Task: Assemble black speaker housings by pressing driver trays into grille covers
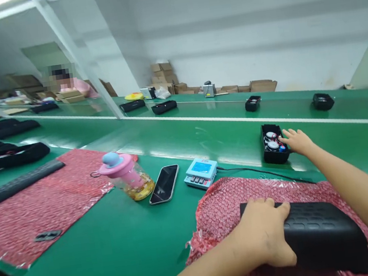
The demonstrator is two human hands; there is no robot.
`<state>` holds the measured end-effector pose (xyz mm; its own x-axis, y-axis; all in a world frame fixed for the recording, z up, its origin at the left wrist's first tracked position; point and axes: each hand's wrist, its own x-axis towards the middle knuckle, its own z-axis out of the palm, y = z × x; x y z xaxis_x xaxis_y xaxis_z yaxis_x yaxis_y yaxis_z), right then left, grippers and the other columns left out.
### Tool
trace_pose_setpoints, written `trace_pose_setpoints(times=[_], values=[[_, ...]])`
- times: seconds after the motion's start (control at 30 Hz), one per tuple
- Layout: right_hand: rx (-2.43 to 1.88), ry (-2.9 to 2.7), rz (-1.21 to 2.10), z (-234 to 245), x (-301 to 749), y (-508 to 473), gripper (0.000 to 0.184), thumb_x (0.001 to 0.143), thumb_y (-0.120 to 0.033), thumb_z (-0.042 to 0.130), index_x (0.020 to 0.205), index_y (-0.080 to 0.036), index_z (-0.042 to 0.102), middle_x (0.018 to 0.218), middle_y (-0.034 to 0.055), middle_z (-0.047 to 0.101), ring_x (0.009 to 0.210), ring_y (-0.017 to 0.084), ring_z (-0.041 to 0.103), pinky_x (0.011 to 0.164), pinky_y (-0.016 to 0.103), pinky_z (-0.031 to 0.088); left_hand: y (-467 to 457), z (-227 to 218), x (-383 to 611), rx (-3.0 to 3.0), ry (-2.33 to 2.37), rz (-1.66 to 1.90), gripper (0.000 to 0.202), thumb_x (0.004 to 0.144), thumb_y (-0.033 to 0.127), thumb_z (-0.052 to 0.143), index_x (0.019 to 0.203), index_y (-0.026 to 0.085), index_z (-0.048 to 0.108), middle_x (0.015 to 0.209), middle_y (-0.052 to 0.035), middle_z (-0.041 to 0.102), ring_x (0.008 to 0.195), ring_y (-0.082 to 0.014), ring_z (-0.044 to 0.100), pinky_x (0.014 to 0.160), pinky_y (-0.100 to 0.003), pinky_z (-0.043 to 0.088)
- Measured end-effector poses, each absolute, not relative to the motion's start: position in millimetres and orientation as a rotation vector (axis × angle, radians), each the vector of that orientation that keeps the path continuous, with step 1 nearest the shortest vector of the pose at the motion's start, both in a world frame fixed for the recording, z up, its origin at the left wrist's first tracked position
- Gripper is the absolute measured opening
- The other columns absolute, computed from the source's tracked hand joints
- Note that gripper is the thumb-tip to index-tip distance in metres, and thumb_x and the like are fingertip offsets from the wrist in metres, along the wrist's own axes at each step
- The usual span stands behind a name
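Observation:
My left hand wraps over the end of a black speaker housing with a dimpled top. The housing lies on a sheet of pink bubble wrap, and its underside is hidden. Farther off, my right hand is stretched out at the right side of an open black speaker box. Its fingers are apart, with the tips at the box's edge. Inside that box, two round silver parts, red wires and a blue piece show.
A light-blue tester with a black cable, a phone and a pink-lidded cup stand left of the housing. More bubble wrap carries a long dark bar. Beyond a white rail, more black boxes sit; a person is far left.

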<state>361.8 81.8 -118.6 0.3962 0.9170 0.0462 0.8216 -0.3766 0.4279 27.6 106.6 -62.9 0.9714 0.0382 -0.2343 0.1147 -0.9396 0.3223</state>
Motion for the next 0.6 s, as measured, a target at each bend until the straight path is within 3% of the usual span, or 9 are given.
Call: trace_pose_setpoints(times=[0.17,0.33,0.43,0.6], values=[[2.248,1.590,0.306,-108,360,102,0.027,0.086,-0.040,0.054,0.097,-0.015,0.059,0.107,0.0063,0.057,0.103,0.021,0.051,0.092,0.044,0.039,108,-65,26,2.765,0.108,-0.295,0.085,0.058,0.049,0.067,0.133,0.017,0.042,0.120,-0.0175,0.056,0.103,-0.0353,0.056,0.089,-0.048,0.044],[2.436,1.486,0.225,-114,340,131,0.038,0.089,-0.050,0.047,0.099,-0.015,0.059,0.104,0.0069,0.059,0.093,0.018,0.056,0.084,0.040,0.044,112,-68,28,2.755,0.089,-0.330,0.083,0.060,0.048,0.067,0.133,0.017,0.041,0.120,-0.0184,0.055,0.104,-0.0356,0.056,0.091,-0.048,0.043],[2.594,1.324,0.148,-121,339,145,0.039,0.091,-0.050,0.043,0.101,-0.016,0.058,0.098,0.0062,0.060,0.085,0.016,0.058,0.077,0.036,0.048,112,-70,29,2.760,0.083,-0.322,0.082,0.061,0.047,0.067,0.133,0.017,0.041,0.118,-0.0186,0.056,0.104,-0.0353,0.056,0.091,-0.048,0.042],[2.691,1.275,0.095,-127,350,149,0.037,0.091,-0.046,0.044,0.106,-0.015,0.056,0.102,0.0066,0.060,0.088,0.016,0.058,0.079,0.037,0.049,111,-73,30,2.763,0.076,-0.320,0.081,0.062,0.051,0.065,0.132,0.016,0.041,0.116,-0.0188,0.056,0.103,-0.0351,0.056,0.091,-0.048,0.042]])
